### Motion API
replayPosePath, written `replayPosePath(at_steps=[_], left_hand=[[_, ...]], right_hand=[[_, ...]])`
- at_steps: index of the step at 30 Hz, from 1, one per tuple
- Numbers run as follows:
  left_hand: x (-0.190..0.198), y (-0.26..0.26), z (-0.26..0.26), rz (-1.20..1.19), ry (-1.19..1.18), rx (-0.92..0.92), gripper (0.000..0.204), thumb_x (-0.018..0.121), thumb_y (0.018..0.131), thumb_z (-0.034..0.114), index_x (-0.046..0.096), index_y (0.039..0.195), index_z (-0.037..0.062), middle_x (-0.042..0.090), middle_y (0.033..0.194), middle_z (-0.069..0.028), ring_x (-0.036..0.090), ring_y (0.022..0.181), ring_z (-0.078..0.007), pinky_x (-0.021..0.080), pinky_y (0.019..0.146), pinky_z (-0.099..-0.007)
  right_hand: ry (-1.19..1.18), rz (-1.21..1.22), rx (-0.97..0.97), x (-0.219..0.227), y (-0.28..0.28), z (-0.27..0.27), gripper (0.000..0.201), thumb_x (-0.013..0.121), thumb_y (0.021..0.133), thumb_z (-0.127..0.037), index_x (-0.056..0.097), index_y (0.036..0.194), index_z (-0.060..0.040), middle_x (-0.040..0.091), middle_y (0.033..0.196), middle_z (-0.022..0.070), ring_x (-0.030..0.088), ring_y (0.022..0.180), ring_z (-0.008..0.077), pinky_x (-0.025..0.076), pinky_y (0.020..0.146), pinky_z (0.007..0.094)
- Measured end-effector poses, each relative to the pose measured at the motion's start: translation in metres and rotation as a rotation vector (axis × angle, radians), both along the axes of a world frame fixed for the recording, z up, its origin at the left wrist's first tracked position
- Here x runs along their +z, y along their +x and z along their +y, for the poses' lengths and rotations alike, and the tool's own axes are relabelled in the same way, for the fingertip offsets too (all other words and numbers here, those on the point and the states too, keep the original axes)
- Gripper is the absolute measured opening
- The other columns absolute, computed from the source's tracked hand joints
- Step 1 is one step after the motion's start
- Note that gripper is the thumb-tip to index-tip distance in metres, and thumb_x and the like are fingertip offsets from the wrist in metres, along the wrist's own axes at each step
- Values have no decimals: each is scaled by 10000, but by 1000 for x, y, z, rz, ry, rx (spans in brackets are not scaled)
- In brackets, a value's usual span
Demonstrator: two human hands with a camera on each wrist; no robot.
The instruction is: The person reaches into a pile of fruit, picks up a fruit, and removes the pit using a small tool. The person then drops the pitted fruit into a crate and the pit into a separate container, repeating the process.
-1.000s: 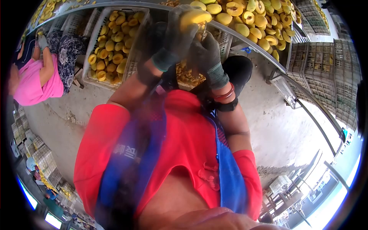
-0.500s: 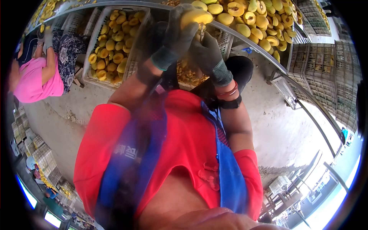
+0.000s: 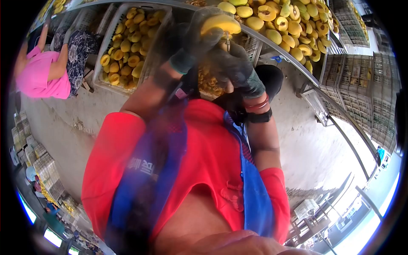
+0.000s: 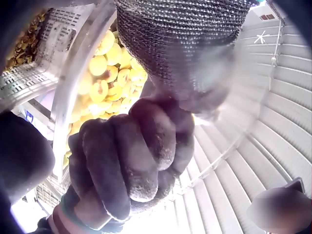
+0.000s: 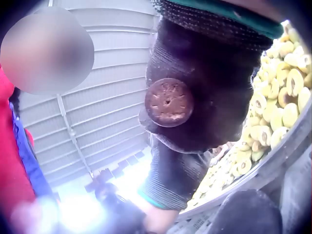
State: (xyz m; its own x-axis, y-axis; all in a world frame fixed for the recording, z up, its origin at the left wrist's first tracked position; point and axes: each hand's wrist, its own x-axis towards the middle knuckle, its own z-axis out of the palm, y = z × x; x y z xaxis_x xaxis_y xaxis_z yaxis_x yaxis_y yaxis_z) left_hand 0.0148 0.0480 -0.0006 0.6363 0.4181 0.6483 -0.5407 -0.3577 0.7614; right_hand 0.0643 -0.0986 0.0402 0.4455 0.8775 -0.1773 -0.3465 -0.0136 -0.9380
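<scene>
Fisheye-bent edges, black corners, overexposed fruit [image 4: 111,74], white glare in right wrist view

Fruit [image 3: 221,24] in the left hand [image 3: 192,41], tool [image 5: 169,102] in the right hand [image 3: 233,63], both above the scrap crate [image 4: 56,31]! Ahead to the right, a heap [image 3: 293,26] lies on the table [image 3: 272,48]; left, the fruit crate [image 3: 106,86]; far left, a person [image 3: 46,74]; far right, stacked crates [image 3: 361,80].

A pink-clad person [image 3: 44,76] on one side, stacked crates [image 3: 357,85] opposite, grey floor [image 3: 299,127] between.

Curved yellow fruit [image 3: 221,24]; brown-handled tool [image 5: 169,103]
</scene>
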Motion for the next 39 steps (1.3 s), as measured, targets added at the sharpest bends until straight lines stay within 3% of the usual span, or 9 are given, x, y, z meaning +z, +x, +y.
replayPosePath(at_steps=[9,14,16,18,23,32,36,38,39], left_hand=[[-11,1,5,15,382,289,380,645,877,240,523,1169,31,593,1082,-119,588,969,-248,471,875,-378],[-1,-3,-1,-40,-62,-162,454,669,860,170,456,1226,9,535,1167,-149,546,1066,-228,480,881,-353],[-6,-1,-2,-43,-11,-82,446,660,867,164,451,1228,7,548,1147,-141,549,1057,-219,481,875,-349],[-7,-1,-3,16,-18,-21,438,658,869,176,459,1219,4,568,1126,-131,560,1040,-219,473,881,-345],[-6,-7,11,83,-16,-145,406,649,873,239,508,1183,18,572,1133,-118,553,1061,-244,446,915,-355],[-13,-16,18,276,-22,-507,393,620,902,245,501,1217,44,576,1115,-88,550,1050,-198,448,923,-343],[-10,-21,11,347,-410,-510,349,577,924,229,507,1208,38,587,1125,-125,569,1018,-191,482,846,-332],[-27,-19,24,-59,-2246,-1208,315,565,921,195,518,1189,37,589,1117,-147,580,1004,-228,484,838,-345],[-37,-17,36,-565,-2877,-1623,293,545,927,186,524,1175,31,586,1117,-159,580,1003,-249,479,844,-352]], right_hand=[[-85,-158,-86,-14,-5,5,163,565,867,-84,547,1011,-11,548,687,-2,500,516,68,398,416,240],[-110,471,158,-1,11,-10,138,555,884,-93,511,992,-19,520,743,34,515,529,109,393,429,244],[-101,-472,129,-16,7,-1,145,560,884,-100,502,988,-18,529,739,45,516,526,114,397,420,255],[-344,-503,1,1,-5,7,161,564,881,-98,506,1003,-11,535,718,60,512,495,137,406,410,261],[-165,366,103,-11,4,-4,232,616,869,-207,503,986,-40,504,674,44,471,431,137,385,371,250],[-126,643,364,-16,1,-17,254,644,843,-227,479,956,-72,444,621,26,378,388,117,322,323,243],[-99,489,208,-18,-8,-8,209,620,853,-205,474,913,-68,436,606,23,379,374,119,317,321,243],[-107,376,130,-16,-10,2,190,612,856,-190,474,900,-66,436,604,19,383,370,118,318,320,243],[-106,351,131,-18,-12,2,182,609,858,-186,475,887,-66,434,601,17,387,370,118,320,320,243]])
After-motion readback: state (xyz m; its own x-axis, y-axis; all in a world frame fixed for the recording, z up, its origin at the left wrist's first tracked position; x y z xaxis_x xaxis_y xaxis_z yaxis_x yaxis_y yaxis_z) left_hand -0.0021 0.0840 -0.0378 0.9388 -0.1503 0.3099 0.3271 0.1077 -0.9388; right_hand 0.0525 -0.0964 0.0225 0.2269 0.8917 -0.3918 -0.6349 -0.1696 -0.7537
